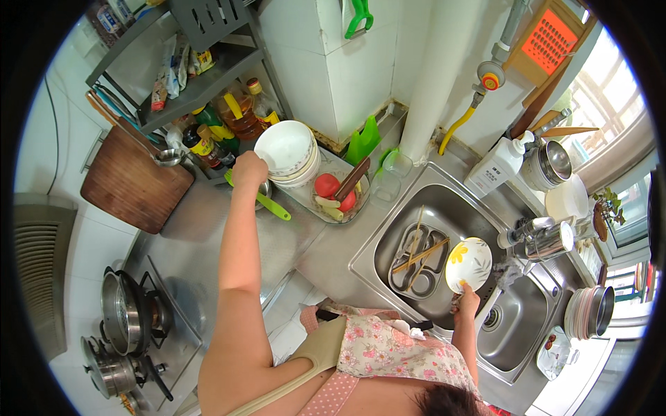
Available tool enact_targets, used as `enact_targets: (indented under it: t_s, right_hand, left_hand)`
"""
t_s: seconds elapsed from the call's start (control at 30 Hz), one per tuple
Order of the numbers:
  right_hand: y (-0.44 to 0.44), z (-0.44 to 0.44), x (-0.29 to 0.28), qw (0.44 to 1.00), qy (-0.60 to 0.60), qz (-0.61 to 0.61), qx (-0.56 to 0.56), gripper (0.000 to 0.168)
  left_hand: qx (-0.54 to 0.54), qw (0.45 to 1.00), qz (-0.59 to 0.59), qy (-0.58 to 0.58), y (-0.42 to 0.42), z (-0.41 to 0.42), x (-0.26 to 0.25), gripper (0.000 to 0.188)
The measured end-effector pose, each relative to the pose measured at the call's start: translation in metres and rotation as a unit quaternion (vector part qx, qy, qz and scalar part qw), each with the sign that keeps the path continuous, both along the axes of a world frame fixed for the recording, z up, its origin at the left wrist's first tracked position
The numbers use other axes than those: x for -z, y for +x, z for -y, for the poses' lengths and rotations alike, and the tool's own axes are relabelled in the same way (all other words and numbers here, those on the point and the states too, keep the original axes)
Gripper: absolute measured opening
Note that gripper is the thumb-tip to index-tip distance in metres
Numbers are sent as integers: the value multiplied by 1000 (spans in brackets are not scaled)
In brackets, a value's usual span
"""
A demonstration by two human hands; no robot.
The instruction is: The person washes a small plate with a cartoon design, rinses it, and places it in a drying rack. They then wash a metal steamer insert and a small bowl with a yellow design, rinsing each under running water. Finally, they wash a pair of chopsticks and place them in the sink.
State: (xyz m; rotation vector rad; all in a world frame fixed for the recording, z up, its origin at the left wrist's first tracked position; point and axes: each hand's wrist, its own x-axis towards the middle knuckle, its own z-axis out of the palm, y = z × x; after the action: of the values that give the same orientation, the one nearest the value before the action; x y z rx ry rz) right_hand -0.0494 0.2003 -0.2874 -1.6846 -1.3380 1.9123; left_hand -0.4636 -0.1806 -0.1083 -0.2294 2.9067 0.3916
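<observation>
With my left hand (250,169) I grip the rim of the top white bowl (283,148), which rests on a stack of bowls on the counter. The fingers behind that rim are partly hidden. My right hand (466,302) holds a white plate (471,262) with yellow flowers and grey leaves, tilted over the left basin of the steel sink (387,234). Something greyish, perhaps a cloth, shows under that hand. Below the plate, a steel compartment tray (429,255) lies in the basin with several wooden chopsticks (416,260) across it. A green-handled brush (273,206) lies near my left wrist.
Beside the bowls, a tray (338,216) holds tomatoes (327,184) and a brown-handled knife (352,179). A pump bottle (497,166) and faucet (525,231) stand behind the sink. Stacked plates (580,312) are at right. Pots (119,312) stand on the stove at left.
</observation>
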Motion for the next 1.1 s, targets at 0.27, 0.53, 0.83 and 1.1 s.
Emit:
enact_targets:
  t_s: [0.27, 0.53, 0.83, 1.1]
  right_hand:
    - [4, 5, -2, 999, -16, 33, -28, 23]
    - [-17, 23, -48, 972, 88, 83, -203, 28]
    - [-49, 53, -87, 931, 151, 105, -314, 28]
    - [-39, 49, -94, 916, 212, 43, -337, 23]
  left_hand:
    - [-8, 980, -188, 73, 11, 10, 3, 21]
    - [107, 918, -108, 366, 109, -66, -44, 14]
    - [346, 865, -50, 361, 204, -167, 21, 14]
    - [395, 859, -63, 319, 222, -164, 52, 15]
